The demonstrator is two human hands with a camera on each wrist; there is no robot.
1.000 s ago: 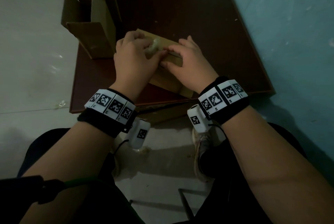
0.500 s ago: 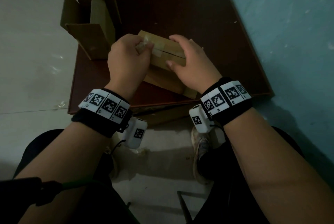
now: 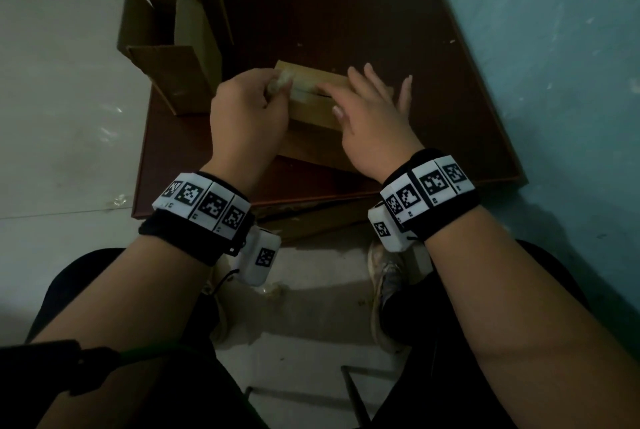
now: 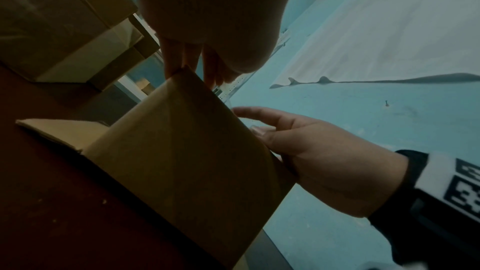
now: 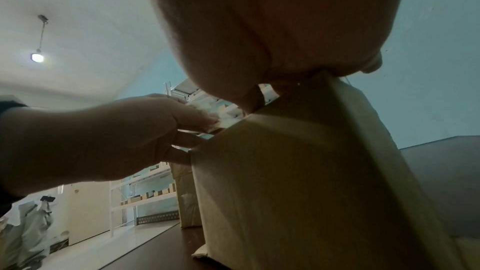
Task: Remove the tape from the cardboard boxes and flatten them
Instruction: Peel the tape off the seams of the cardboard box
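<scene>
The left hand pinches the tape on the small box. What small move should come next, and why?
Probably the left hand should pull the tape further leftward, off the box. A crumpled end is already pinched there, a strip still covers the top seam, and the right hand lies flat on the box, steadying it.

each forearm is bare and wears a black wristband [image 3: 194, 238] topped with a row of white tiles printed with black square markers. a small white camera block [image 3: 258, 260] with its own marker hangs below each wrist. dark trousers and worn pale sneakers [image 3: 384, 276] show below.
</scene>
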